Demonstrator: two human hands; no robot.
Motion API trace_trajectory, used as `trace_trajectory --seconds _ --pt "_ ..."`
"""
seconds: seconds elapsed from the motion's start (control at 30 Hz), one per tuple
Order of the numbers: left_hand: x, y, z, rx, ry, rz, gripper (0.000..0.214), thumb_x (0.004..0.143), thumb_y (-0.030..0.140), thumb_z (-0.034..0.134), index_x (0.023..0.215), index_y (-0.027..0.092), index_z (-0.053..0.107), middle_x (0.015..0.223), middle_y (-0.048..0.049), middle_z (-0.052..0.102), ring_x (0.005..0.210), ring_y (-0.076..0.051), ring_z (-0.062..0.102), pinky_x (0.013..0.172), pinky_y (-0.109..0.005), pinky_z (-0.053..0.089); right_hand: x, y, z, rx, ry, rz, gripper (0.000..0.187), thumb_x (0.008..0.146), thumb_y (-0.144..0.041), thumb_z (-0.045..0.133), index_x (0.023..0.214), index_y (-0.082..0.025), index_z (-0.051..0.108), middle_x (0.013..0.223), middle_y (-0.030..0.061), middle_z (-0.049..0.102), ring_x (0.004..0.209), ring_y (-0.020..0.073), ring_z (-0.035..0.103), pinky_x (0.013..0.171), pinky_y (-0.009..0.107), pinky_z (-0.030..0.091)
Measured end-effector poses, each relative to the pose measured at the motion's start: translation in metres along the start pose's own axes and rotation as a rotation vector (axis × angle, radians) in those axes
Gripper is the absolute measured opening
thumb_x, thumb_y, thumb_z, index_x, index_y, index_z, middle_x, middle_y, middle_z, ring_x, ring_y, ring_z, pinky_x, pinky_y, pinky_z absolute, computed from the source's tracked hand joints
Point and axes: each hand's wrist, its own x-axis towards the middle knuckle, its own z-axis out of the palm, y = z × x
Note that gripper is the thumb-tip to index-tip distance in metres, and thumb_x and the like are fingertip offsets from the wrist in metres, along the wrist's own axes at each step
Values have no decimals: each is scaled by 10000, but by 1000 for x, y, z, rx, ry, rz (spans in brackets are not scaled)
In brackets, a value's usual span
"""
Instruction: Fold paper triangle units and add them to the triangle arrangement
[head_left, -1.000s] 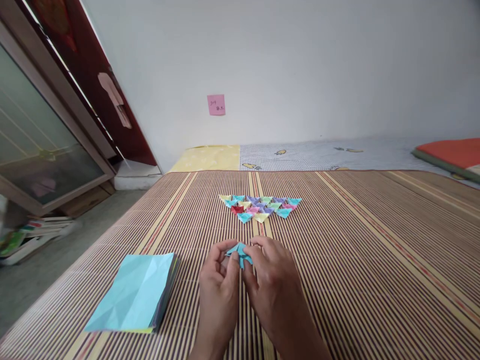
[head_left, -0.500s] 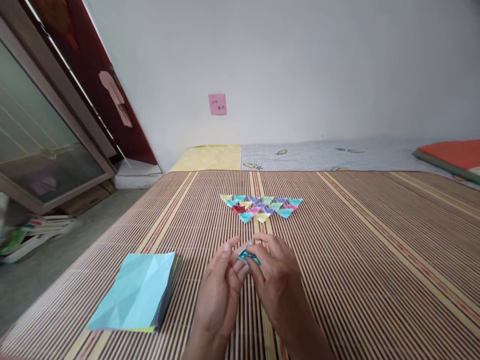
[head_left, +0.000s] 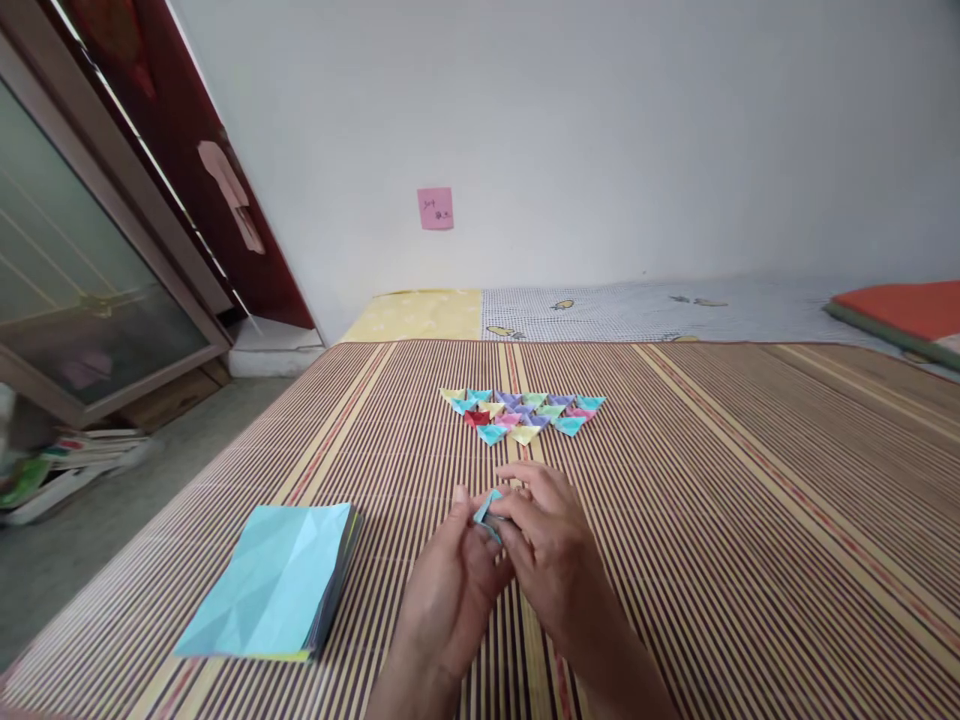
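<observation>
A small piece of folded light-blue paper is held between my two hands, above the striped mat. My left hand has its thumb up at the paper's left edge and its curled fingers behind and under it. From the right, my right hand pinches the same paper between thumb and index finger, its other fingers raised and bent. Part of the paper is hidden by the fingers. Just beyond the hands lie rows of small folded paper triangles in blue, yellow, red, pink, purple and green.
A stack of square paper, creased light blue on top, lies on the mat at the left. Behind are patterned cloth and a wall with a pink note. An orange folded item sits at far right.
The folded blue paper has been turned and stands more upright, shifted slightly left. My left hand has moved a little right, closer around it; the right fingers have shifted slightly.
</observation>
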Motion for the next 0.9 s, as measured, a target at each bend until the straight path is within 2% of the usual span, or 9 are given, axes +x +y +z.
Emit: trace_trajectory --seconds 0.1,0.2,0.4,0.6,0.7,0.9 --pt "0 0 3 -98 96 -6 388 1070 131 403 844 44 707 780 -101 723 664 -110 698 661 -196 576 -1 -1 1 8 -35 14 163 887 -37 640 906 -197 664 1212 94 645 1171 291 576 971 475 469" --pt "1 2 6 -132 141 8 394 1066 109 397 826 35 701 762 -108 728 630 -107 701 605 -178 572 0 -4 0 10 -64 21 234 859 -20 647 1004 -202 677 1224 96 640 1189 291 570 1002 486 466" --pt "1 4 7 -140 153 21 396 1066 98 384 847 43 710 786 -129 749 672 -120 733 642 -173 595 2 -10 -3 -24 -88 -8 228 876 -8 583 992 -179 678 1202 117 651 1175 288 584 993 471 488" --pt "3 -1 0 -35 122 73 304 1040 90 447 958 15 730 923 -180 772 808 -187 756 781 -278 623 0 -6 3 -125 -59 -43 173 954 -62 543 926 -161 682 1186 139 690 1196 317 598 971 504 496" --pt "5 -1 -3 -2 132 79 284 1034 92 460 1006 -10 724 951 -196 770 829 -211 757 776 -297 624 0 -5 5 -126 -69 -51 180 952 -56 541 923 -163 683 1176 135 695 1183 312 607 958 500 509" --pt "5 2 1 -99 117 3 326 1054 105 417 981 -11 713 934 -190 764 763 -157 740 715 -227 598 0 -4 4 -82 -99 -19 186 891 -25 579 947 -179 665 1207 124 672 1185 308 593 974 523 507"
